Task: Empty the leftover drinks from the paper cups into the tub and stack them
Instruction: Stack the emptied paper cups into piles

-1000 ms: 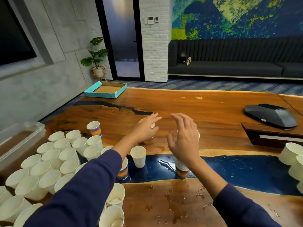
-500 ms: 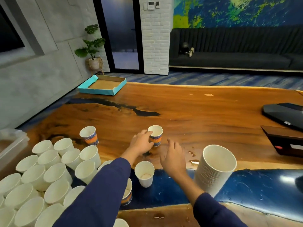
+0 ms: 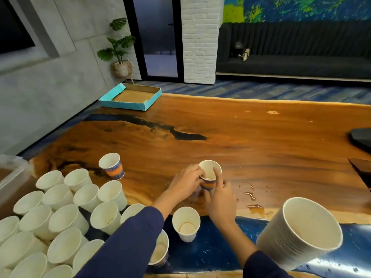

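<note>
A small paper cup with an orange and blue band [image 3: 209,173] stands on the wooden table [image 3: 261,149]. My left hand [image 3: 185,182] holds its left side and my right hand [image 3: 219,199] grips its right side, one finger over the rim. A tall stack of white cups [image 3: 301,233] stands at the lower right. Several loose white cups [image 3: 66,213] crowd the lower left. A clear tub [image 3: 14,173] with brown liquid sits at the left edge. One white cup [image 3: 185,223] with a little drink stands below my hands.
A second banded cup [image 3: 111,166] stands apart to the left. A teal cardboard tray [image 3: 130,97] lies at the far table corner. Spilled drops [image 3: 251,195] wet the wood right of my hands. A dark device [image 3: 361,137] sits at the right edge.
My right hand moved forward and closed on the banded cup, joining my left hand, which now wraps it more fully. The view shifted down and nearer.
</note>
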Available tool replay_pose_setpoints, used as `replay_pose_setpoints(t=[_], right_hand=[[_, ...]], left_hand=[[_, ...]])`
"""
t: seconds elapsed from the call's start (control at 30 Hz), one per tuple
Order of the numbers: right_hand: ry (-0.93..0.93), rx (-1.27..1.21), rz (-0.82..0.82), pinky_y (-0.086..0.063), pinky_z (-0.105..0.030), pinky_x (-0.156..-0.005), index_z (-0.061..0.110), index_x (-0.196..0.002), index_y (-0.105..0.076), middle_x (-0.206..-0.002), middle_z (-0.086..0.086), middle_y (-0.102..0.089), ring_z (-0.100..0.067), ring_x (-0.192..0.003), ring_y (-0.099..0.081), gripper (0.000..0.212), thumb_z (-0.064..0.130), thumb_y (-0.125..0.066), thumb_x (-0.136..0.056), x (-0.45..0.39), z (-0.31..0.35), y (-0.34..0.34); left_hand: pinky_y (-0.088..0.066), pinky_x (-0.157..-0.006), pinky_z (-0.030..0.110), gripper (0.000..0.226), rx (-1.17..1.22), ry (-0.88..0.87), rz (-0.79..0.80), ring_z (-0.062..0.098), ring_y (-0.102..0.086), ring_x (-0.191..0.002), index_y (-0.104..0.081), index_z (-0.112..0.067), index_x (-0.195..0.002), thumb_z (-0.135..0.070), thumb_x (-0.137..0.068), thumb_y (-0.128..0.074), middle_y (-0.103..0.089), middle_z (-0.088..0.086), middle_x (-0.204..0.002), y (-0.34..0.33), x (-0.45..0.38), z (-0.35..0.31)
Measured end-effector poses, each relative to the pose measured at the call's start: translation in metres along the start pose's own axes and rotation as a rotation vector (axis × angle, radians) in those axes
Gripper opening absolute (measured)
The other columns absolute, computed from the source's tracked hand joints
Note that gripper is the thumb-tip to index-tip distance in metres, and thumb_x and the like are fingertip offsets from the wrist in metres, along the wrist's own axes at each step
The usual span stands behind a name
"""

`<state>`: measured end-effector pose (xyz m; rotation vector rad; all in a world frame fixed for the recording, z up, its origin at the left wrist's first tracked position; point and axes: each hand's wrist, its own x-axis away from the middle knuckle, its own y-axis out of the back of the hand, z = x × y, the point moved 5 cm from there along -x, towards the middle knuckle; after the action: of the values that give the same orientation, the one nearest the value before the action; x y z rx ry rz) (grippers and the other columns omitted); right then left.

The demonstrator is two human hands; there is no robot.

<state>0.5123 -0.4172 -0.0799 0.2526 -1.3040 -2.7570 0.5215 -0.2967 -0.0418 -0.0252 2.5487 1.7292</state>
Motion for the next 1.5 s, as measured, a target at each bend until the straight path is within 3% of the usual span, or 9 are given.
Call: replay_pose_setpoints(t=[0.17, 0.27, 0.37, 0.47, 0.53, 0.67, 0.87, 1.2, 1.5], right_hand=[[0.032, -0.172, 0.002, -0.037, -0.042, -0.104, 0.025, -0.145, -0.024, -0.147, -0.008, -0.033, -0.029, -0.129, -0.041, 0.076, 0.037, -0.068, -0.085, -0.016, 0.031, -0.002], [0.076, -0.33, 0.058, -0.028, -0.041, -0.109, 0.029, -0.147, -0.017, -0.147, 0.002, -0.038, -0.026, -0.131, -0.039, 0.084, 0.032, -0.072, -0.083, -0.021, 0.058, -0.005], [0.086, -0.458, 0.145, -0.032, -0.046, -0.11, 0.034, -0.146, -0.013, -0.141, 0.002, -0.045, -0.027, -0.128, -0.042, 0.088, 0.03, -0.074, -0.083, -0.02, 0.085, -0.015], [0.088, -0.471, 0.167, -0.028, -0.052, -0.112, 0.033, -0.146, -0.014, -0.142, 0.002, -0.044, -0.027, -0.13, -0.04, 0.089, 0.026, -0.075, -0.081, -0.021, 0.1, -0.028], [0.077, -0.459, 0.184, -0.027, -0.053, -0.112, 0.031, -0.146, -0.015, -0.142, 0.001, -0.044, -0.028, -0.131, -0.039, 0.089, 0.024, -0.075, -0.081, -0.022, 0.106, -0.038], [0.069, -0.435, 0.206, -0.032, -0.055, -0.11, 0.035, -0.145, -0.015, -0.143, 0.004, -0.043, -0.03, -0.132, -0.038, 0.091, 0.028, -0.077, -0.079, -0.021, 0.11, -0.059], [0.111, -0.37, 0.205, -0.024, -0.047, -0.113, 0.031, -0.145, -0.019, -0.14, 0.006, -0.045, -0.024, -0.132, -0.038, 0.087, 0.028, -0.077, -0.079, -0.021, 0.108, -0.066], [0.117, -0.312, 0.197, -0.017, -0.047, -0.113, 0.027, -0.143, -0.023, -0.138, 0.008, -0.048, -0.017, -0.129, -0.044, 0.083, 0.031, -0.076, -0.08, -0.016, 0.102, -0.054], [0.119, -0.313, 0.15, -0.018, -0.045, -0.113, 0.026, -0.144, -0.024, -0.14, 0.007, -0.047, -0.017, -0.13, -0.043, 0.082, 0.031, -0.075, -0.08, 0.005, 0.101, -0.006]], left_hand=[[-0.038, -0.089, 0.016, 0.019, 0.122, -0.045, -0.067, 0.011, -0.047, -0.112, -0.065, -0.013, -0.111, -0.013, -0.095, -0.056, -0.056, 0.0, -0.118, 0.043, 0.018, 0.019], [-0.034, -0.084, 0.0, 0.016, 0.285, -0.019, -0.128, 0.005, -0.048, -0.107, -0.068, -0.01, -0.107, -0.01, -0.093, -0.059, -0.059, 0.001, -0.114, 0.066, 0.031, 0.036], [-0.041, -0.085, 0.003, 0.017, 0.475, 0.003, -0.276, -0.002, -0.052, -0.101, -0.067, -0.018, -0.108, -0.016, -0.093, -0.06, -0.057, -0.004, -0.117, 0.086, 0.043, 0.06], [-0.046, -0.08, 0.01, 0.032, 0.548, 0.197, -0.462, 0.003, -0.054, -0.1, -0.051, -0.031, -0.127, -0.027, -0.096, -0.056, -0.05, -0.013, -0.124, 0.102, 0.05, 0.096], [-0.045, -0.076, 0.012, 0.034, 0.454, 0.369, -0.519, 0.006, -0.054, -0.101, -0.05, -0.029, -0.13, -0.028, -0.096, -0.056, -0.05, -0.011, -0.129, 0.108, 0.052, 0.125], [-0.046, -0.087, 0.028, 0.03, 0.065, 0.652, -0.436, 0.017, -0.051, -0.117, -0.055, -0.024, -0.126, -0.029, -0.096, -0.055, -0.046, -0.004, -0.138, 0.108, 0.06, 0.184], [-0.025, -0.11, 0.033, 0.044, -0.428, 0.726, -0.152, 0.02, -0.042, -0.128, -0.047, -0.019, -0.136, -0.04, -0.098, -0.049, -0.05, 0.003, -0.139, 0.085, 0.071, 0.237], [-0.009, -0.118, 0.037, 0.043, -0.521, 0.657, -0.195, 0.014, -0.049, -0.122, -0.054, -0.025, -0.131, -0.043, -0.092, -0.056, -0.059, -0.001, -0.129, 0.095, 0.074, 0.213], [-0.008, -0.118, 0.036, 0.032, -0.436, 0.323, -0.453, 0.015, -0.049, -0.124, -0.066, -0.019, -0.122, -0.033, -0.093, -0.059, -0.063, 0.001, -0.127, 0.142, 0.071, 0.113]])
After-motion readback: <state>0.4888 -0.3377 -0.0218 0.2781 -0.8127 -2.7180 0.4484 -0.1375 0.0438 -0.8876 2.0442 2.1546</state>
